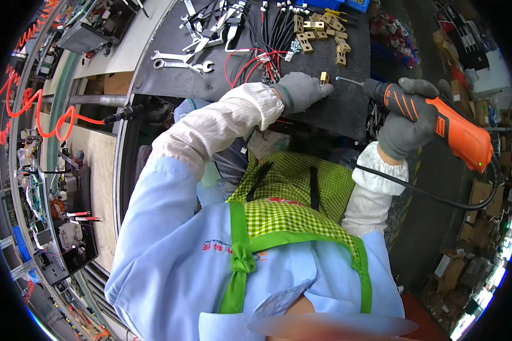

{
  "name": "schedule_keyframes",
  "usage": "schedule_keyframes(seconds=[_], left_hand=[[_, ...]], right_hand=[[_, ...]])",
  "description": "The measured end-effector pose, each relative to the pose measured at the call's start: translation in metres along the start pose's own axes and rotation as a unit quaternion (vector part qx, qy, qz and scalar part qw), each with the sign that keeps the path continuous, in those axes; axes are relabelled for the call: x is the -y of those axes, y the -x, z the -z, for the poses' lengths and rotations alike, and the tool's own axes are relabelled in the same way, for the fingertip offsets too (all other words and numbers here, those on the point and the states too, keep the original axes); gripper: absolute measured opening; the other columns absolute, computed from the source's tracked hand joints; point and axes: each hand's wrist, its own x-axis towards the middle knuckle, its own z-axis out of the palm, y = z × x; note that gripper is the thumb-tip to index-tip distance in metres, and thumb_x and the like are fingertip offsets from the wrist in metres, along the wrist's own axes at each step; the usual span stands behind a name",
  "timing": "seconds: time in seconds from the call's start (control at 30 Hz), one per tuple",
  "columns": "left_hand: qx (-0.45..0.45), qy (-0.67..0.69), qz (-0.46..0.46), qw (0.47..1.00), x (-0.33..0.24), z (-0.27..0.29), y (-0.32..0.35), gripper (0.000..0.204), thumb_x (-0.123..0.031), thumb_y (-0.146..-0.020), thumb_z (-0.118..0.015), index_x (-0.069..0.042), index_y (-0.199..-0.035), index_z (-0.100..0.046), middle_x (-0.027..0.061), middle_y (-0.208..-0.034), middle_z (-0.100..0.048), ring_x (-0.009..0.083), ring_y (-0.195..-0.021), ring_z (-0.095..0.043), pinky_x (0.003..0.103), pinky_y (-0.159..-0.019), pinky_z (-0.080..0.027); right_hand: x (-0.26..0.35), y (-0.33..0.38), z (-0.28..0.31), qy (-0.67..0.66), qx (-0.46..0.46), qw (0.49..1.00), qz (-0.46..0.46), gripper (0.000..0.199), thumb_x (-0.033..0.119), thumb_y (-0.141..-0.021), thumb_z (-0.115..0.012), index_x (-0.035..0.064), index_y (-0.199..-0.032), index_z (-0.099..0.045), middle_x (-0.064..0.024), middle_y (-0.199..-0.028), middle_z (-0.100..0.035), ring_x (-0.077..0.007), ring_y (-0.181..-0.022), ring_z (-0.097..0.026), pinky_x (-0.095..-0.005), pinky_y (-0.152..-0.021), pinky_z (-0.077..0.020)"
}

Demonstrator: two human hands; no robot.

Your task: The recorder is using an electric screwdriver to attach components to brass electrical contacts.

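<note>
My left hand [304,92], in a grey glove, is closed at the near part of the dark tabletop. At its fingertips stands a small brass block [324,78], apparently pinched between thumb and finger. My right hand [405,129], also gloved in grey, is wrapped round an orange and black corded electric screwdriver [466,134]. Its thin bit [350,81] points left toward the brass block, a short gap away from it. A tiny fastener may sit on the bit's end; it is too small to tell.
Several brass blocks [306,45] lie at the back of the dark table [347,111]. Beside them are black and red cables [261,34] and several wrenches [179,59]. The screwdriver's black cord [438,199] loops below my right forearm. A shelf of equipment [68,227] runs along the left.
</note>
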Motion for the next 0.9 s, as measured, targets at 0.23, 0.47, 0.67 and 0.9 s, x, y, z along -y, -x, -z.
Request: schedule_keyframes(seconds=[0.23,0.47,0.67,0.9], left_hand=[[-0.197,0.115,-0.007,0.974,0.009,0.002,0.004,0.037,-0.016,-0.085,-0.058,-0.012,-0.122,-0.054,0.0147,-0.102,-0.061,0.0372,-0.089,-0.063,0.045,-0.074,-0.053],[-0.25,0.251,0.033,0.934,0.019,-0.005,-0.019,0.024,-0.015,-0.082,-0.059,-0.007,-0.104,-0.064,0.0176,-0.092,-0.067,0.0374,-0.088,-0.064,0.044,-0.077,-0.052],[-0.185,0.239,0.064,0.951,0.02,-0.002,-0.024,0.027,-0.017,-0.081,-0.058,-0.008,-0.105,-0.066,0.0161,-0.095,-0.068,0.0358,-0.092,-0.064,0.044,-0.082,-0.052],[-0.162,0.235,0.077,0.955,0.016,0.005,-0.022,0.027,-0.018,-0.082,-0.058,-0.009,-0.106,-0.066,0.0152,-0.097,-0.069,0.0352,-0.093,-0.064,0.043,-0.083,-0.052]], right_hand=[[0.007,-0.003,0.009,0.056,0.01,0.998,-0.012,0.057,0.033,-0.081,-0.058,-0.0033,-0.122,-0.043,-0.0158,-0.086,-0.065,-0.0269,-0.08,-0.064,-0.0433,-0.079,-0.0503],[-0.004,-0.009,0.009,0.06,0.012,0.998,-0.02,0.059,0.033,-0.08,-0.06,-0.0046,-0.123,-0.043,-0.0152,-0.087,-0.065,-0.0266,-0.079,-0.064,-0.0429,-0.08,-0.0505],[-0.015,-0.007,-0.001,0.018,0.007,1.0,-0.018,0.051,0.02,-0.078,-0.06,-0.0026,-0.122,-0.045,-0.015,-0.087,-0.066,-0.0238,-0.074,-0.064,-0.0386,-0.071,-0.0539],[-0.021,-0.007,0.003,0.037,0.031,0.999,-0.019,0.051,0.022,-0.08,-0.06,-0.0021,-0.122,-0.045,-0.0157,-0.088,-0.066,-0.0231,-0.075,-0.064,-0.0389,-0.074,-0.0526]])
